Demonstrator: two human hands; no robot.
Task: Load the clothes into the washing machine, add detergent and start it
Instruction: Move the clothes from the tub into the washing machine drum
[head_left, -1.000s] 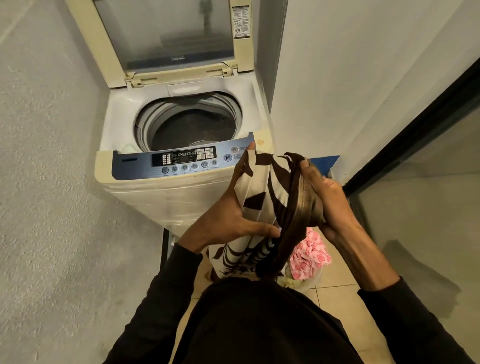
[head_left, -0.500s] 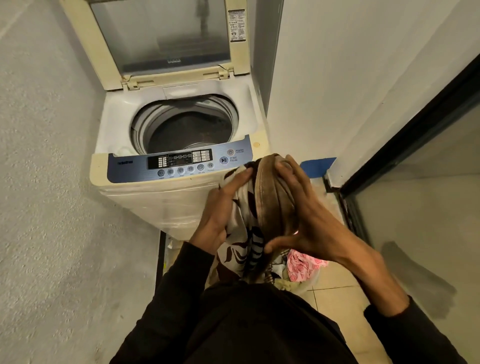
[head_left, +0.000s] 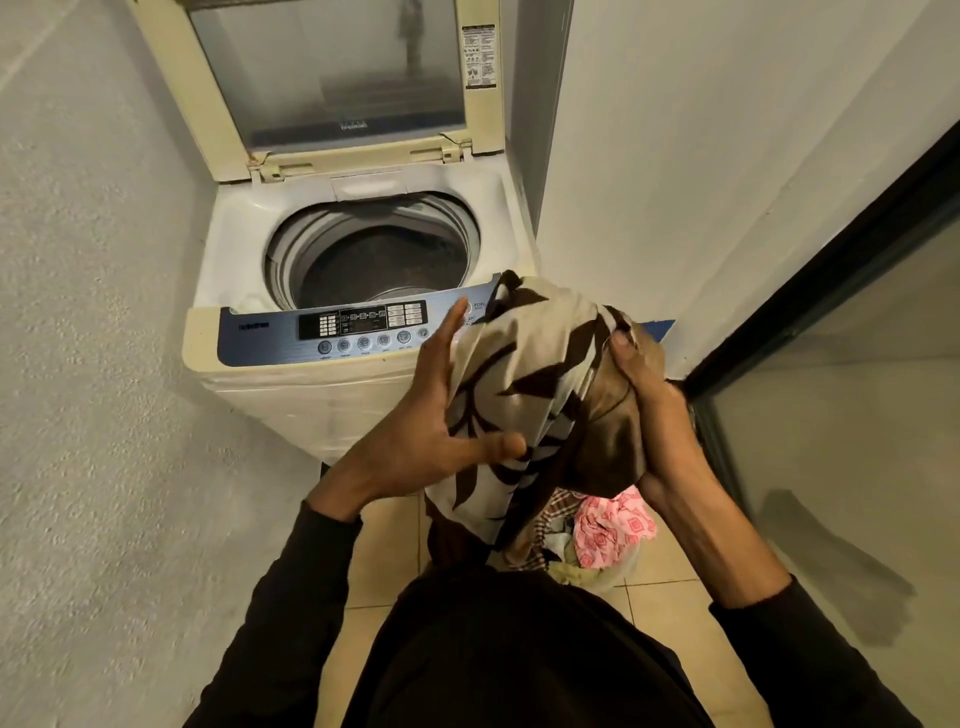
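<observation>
Your right hand (head_left: 647, 410) grips the bundled cream-and-brown patterned cloth (head_left: 524, 384) at three o'clock, while your left hand (head_left: 431, 421) presses it flat-fingered from nine. The bundle hangs just before the open cream top-loading washing machine (head_left: 260, 374), twelve o'clock.

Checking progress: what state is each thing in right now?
Washer lid: raised open.
Drum: dark, contents unclear.
Patterned cloth: held up, outside drum.
Left hand: fingers straight, against cloth.
Right hand: gripping cloth.
Pink garment: on pile below.
</observation>
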